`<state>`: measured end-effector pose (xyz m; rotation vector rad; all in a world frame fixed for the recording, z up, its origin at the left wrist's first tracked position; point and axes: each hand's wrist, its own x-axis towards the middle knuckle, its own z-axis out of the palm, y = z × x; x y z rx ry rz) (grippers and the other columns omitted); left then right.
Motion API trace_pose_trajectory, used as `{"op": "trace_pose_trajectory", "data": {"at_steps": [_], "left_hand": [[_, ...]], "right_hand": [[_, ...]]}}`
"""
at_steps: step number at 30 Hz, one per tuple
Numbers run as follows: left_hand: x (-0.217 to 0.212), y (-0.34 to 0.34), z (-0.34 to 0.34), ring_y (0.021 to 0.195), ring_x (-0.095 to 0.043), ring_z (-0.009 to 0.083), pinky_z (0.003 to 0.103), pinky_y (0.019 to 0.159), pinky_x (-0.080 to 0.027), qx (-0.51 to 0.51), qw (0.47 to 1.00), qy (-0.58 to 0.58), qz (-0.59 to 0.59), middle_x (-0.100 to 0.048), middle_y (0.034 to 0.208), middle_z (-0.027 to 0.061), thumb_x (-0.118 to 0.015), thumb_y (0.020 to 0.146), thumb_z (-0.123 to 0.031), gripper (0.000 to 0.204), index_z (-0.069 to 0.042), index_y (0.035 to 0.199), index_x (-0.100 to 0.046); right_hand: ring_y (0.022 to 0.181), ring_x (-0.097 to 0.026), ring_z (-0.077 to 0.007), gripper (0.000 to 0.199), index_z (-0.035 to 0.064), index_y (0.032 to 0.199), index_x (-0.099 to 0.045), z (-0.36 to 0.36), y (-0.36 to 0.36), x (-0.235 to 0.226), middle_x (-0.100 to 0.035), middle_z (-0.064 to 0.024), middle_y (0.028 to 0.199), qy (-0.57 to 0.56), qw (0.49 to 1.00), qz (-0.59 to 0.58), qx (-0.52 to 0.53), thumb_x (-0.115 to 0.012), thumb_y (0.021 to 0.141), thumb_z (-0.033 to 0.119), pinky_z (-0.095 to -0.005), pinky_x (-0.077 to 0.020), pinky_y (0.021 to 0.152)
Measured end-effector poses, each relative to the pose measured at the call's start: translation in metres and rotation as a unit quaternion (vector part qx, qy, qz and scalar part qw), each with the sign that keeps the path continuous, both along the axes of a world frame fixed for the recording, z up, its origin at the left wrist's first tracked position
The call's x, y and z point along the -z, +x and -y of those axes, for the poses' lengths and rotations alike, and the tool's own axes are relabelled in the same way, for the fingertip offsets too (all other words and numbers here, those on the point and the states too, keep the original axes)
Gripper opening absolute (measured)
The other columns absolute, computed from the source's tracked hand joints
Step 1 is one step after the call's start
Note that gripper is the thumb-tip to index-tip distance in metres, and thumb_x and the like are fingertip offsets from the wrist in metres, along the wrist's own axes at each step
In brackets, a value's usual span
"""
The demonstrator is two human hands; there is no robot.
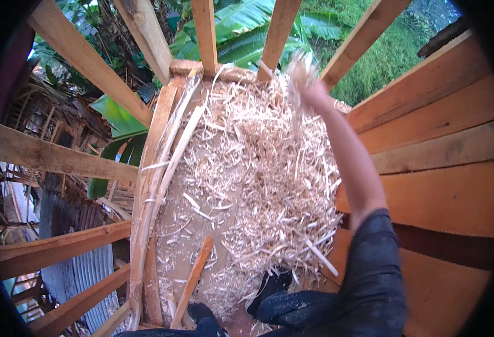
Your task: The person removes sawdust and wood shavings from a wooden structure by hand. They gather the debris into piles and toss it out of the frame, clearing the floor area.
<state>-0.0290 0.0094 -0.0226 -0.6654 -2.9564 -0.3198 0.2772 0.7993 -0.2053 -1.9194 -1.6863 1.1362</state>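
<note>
A broad heap of pale, stringy wood shavings (pixel 258 185) covers most of a narrow brown wooden floor (pixel 182 241); the heap's long axis runs from the person's feet at the lower edge away to the far end, where upright timber posts (pixel 205 33) stand before green banana leaves (pixel 241 33). The right hand (pixel 301 78) is stretched out over the far end of the heap, blurred, with a tuft of shavings about the fingers; how far the fingers are closed cannot be told. The left hand is out of view. A thin reddish wooden stick (pixel 193 281) lies on the bare floor left of the heap, pointing away and slightly right. Orange-brown wooden planks (pixel 438 140) form the wall on the right.
</note>
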Motion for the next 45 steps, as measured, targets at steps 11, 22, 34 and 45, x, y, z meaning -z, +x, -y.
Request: {"op": "trace_pose_trajectory", "data": {"at_steps": [11, 22, 34, 45], "left_hand": [[-0.011, 0.000, -0.009, 0.123, -0.044, 0.0406, 0.045, 0.107, -0.032, -0.028, 0.999, -0.016, 0.023, -0.048, 0.133, 0.0268, -0.055, 0.095, -0.031, 0.053, 0.006, 0.132, -0.046], [-0.034, 0.026, -0.034, 0.120, -0.048, 0.0397, 0.047, 0.105, -0.033, -0.025, 0.998, -0.056, -0.011, -0.053, 0.128, 0.0257, -0.053, 0.095, -0.032, 0.048, 0.003, 0.128, -0.051], [-0.019, 0.021, -0.023, 0.119, -0.049, 0.0385, 0.045, 0.104, -0.035, 0.024, 1.000, 0.016, 0.000, -0.053, 0.128, 0.0250, -0.053, 0.096, -0.027, 0.044, 0.004, 0.128, -0.051], [-0.024, 0.026, -0.016, 0.122, -0.047, 0.0397, 0.047, 0.105, -0.033, -0.040, 0.999, -0.005, 0.012, -0.051, 0.131, 0.0260, -0.058, 0.094, -0.031, 0.050, 0.005, 0.128, -0.051]], "right_hand": [[0.093, -0.066, -0.0251, 0.047, 0.0036, 0.121, -0.058, -0.005, -0.011, -0.038, -0.068, -0.0177, 0.101, 0.265, 0.950, 0.009, -0.166, -0.065, 0.078, 0.020, -0.0371, -0.0525, 0.081], [0.141, -0.011, -0.0478, 0.131, 0.0190, 0.152, -0.010, 0.222, -0.027, 0.081, -0.001, -0.0305, 0.153, -0.081, 0.899, 0.257, -0.344, -0.077, 0.053, 0.072, -0.0609, -0.0286, 0.108], [0.105, -0.054, -0.0374, 0.053, 0.0147, 0.130, -0.050, 0.271, -0.006, 0.096, -0.048, -0.0209, 0.112, 0.002, 0.896, 0.222, -0.384, -0.062, 0.079, 0.007, -0.0447, -0.0511, 0.082], [0.100, -0.060, -0.0312, 0.053, 0.0042, 0.127, -0.054, 0.210, 0.024, 0.042, -0.060, -0.0207, 0.109, 0.111, 0.968, 0.020, -0.222, -0.073, 0.081, 0.021, -0.0401, -0.0490, 0.086]]}}
